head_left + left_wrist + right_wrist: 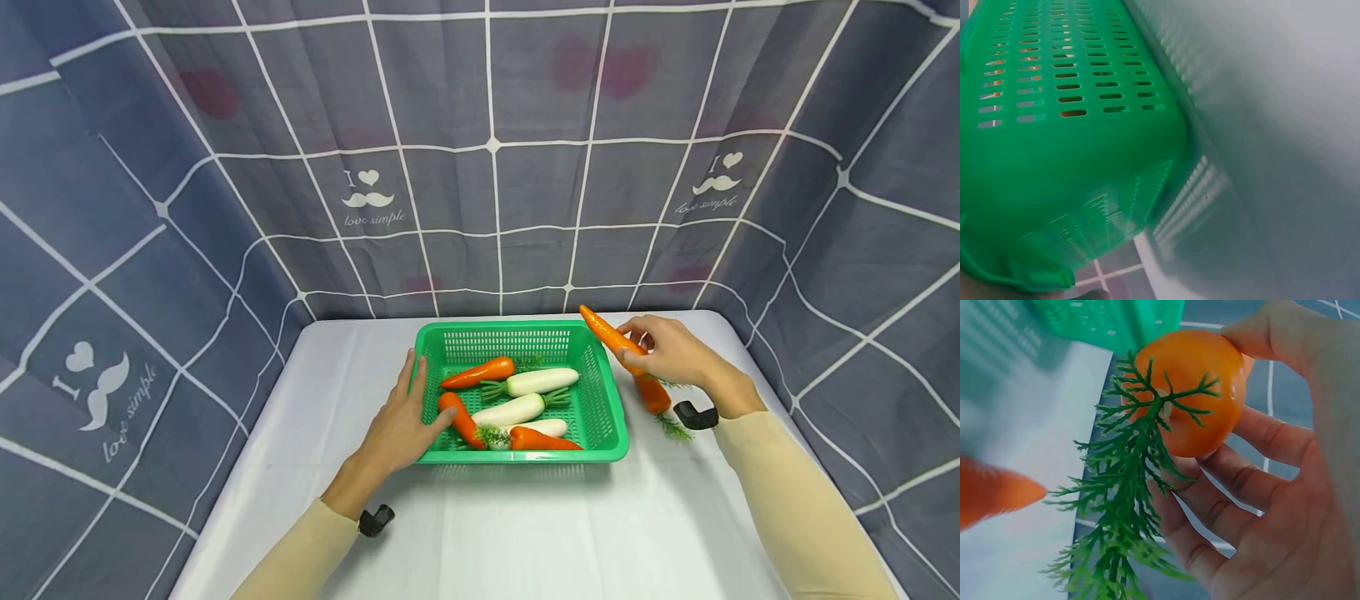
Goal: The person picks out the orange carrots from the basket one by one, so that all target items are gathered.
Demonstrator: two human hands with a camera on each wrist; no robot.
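Note:
My right hand (678,354) holds an orange carrot (600,329) above the table, just beyond the basket's right side. In the right wrist view, thumb and fingers curl round the carrot's thick end (1191,394), and its green leaves hang down. A second carrot (654,397) lies on the table below that hand. At the left rim of the green plastic basket (617,417), my left hand (401,421) rests with fingers extended and thumb over the edge. Inside the basket lie three carrots (480,373) and three white radishes (517,410) with green tops.
The table (315,433) has a white cover. Grey-blue checked curtains (450,192) hang behind it and at both sides. A dark camera mount sits on each wrist, over beige sleeves (795,500).

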